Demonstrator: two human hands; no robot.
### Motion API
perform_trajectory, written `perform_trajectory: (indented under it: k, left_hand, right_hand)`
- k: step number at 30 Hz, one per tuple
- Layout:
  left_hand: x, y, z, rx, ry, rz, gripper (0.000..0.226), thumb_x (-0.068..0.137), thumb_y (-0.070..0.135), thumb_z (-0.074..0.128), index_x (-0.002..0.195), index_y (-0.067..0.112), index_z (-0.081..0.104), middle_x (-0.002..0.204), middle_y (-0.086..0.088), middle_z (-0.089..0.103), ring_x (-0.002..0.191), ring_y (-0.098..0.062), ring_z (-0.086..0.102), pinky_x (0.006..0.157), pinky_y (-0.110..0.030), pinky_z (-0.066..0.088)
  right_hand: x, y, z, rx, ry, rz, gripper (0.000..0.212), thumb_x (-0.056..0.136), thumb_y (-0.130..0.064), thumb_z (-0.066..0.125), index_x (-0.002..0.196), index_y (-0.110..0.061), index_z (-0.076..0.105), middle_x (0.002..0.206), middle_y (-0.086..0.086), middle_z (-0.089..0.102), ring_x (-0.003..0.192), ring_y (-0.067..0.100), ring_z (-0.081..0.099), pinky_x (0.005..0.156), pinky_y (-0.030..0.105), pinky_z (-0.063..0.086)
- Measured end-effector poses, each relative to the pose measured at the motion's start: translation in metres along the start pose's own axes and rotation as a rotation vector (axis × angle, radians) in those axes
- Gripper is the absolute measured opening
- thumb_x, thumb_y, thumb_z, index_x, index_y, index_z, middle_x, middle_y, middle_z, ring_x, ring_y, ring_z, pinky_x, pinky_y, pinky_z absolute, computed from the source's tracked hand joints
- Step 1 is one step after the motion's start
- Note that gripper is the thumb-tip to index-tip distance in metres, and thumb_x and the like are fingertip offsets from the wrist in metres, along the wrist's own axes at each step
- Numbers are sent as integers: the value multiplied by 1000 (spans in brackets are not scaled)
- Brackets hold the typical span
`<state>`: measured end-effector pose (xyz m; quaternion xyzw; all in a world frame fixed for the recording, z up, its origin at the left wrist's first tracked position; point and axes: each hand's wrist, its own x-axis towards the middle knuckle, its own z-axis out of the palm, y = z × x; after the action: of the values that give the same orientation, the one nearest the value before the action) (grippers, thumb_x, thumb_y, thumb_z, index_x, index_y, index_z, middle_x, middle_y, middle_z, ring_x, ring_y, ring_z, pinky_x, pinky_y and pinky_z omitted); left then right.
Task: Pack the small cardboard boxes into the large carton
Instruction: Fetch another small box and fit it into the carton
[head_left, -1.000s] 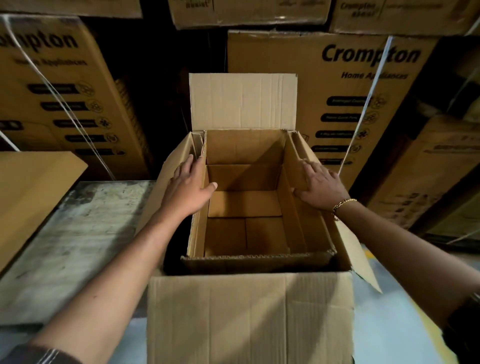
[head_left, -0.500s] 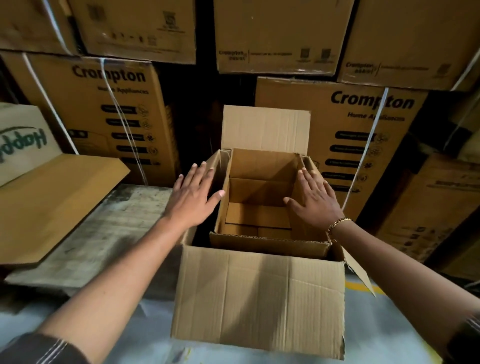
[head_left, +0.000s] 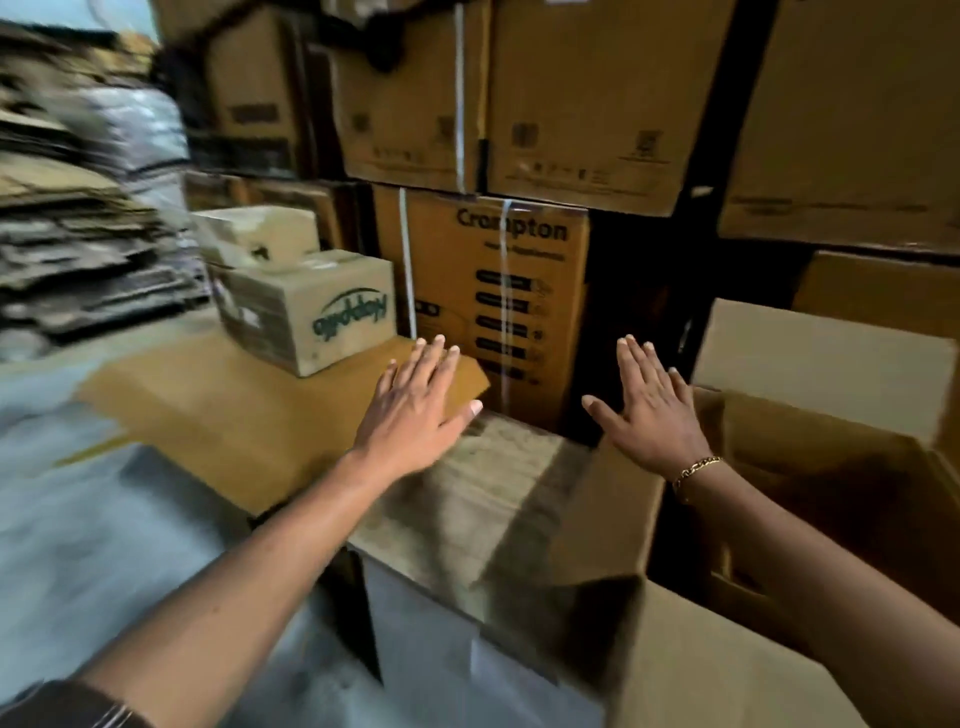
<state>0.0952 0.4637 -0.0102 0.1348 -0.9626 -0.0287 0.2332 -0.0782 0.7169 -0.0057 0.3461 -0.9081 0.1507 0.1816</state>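
**Both hands spread flat and empty beside the open carton**

Clearly, neither of the hands holds anything. The left hand (head_left: 415, 405) sits at the centre of the frame, palm down, fingers straight and close together, thumb splayed toward the right; its forearm runs in from the lower left corner, a dark sleeve cuff (head_left: 72, 706) at the edge. The right hand (head_left: 649, 410) hovers right of centre, also flat and wide, fingers fanned and pointing up the frame, thumb out to the left. A gold chain bracelet (head_left: 696, 470) circles its wrist, and the arm comes in from the lower right.

The large carton (head_left: 810, 358) fills the right side of the frame, flaps up, its inside in shadow; what it holds cannot be made out. The right wrist is over its near left flap.

A small cardboard box (head_left: 306, 306) stands at centre left on a flat brown cardboard sheet (head_left: 234, 415), with green script printed upside down that is too blurred to read surely. A second pale box (head_left: 260, 234) sits behind it. Behind the hands a stacked carton (head_left: 498, 291) reads "Crompton", with a strap down its face and smaller lines below that stay illegible. Flattened cardboard (head_left: 78, 249) is piled at the left edge, motion-blurred.
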Motion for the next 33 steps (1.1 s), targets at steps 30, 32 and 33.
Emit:
perform_trajectory:
  k: [30, 32, 33]
  left_hand:
    - [70, -552, -40, -180, 79, -663, 84, 90, 74, 39, 158, 40, 3, 169, 3, 7, 147, -27, 33, 115, -53, 32]
    - [91, -580, -30, -197, 65, -677, 84, 89, 76, 38, 157, 43, 2, 169, 3, 9, 147, -28, 33, 115, -54, 32]
    - [103, -594, -24, -222, 60, -680, 83, 89, 77, 38, 157, 44, 3, 169, 2, 10, 147, -28, 33, 115, -55, 32]
  right_hand:
    - [384, -433, 280, 557, -327, -229, 80, 95, -53, 55, 157, -19, 17, 163, 6, 24, 142, 29, 35, 108, 45, 37]
    - [406, -445, 295, 609, -333, -178, 80, 94, -54, 56, 158, -22, 17, 162, 5, 26, 141, 28, 36, 107, 43, 37]
    - [416, -450, 304, 634, -336, -157, 81, 94, -55, 56, 158, -24, 18, 163, 5, 26, 142, 28, 36, 107, 43, 36]
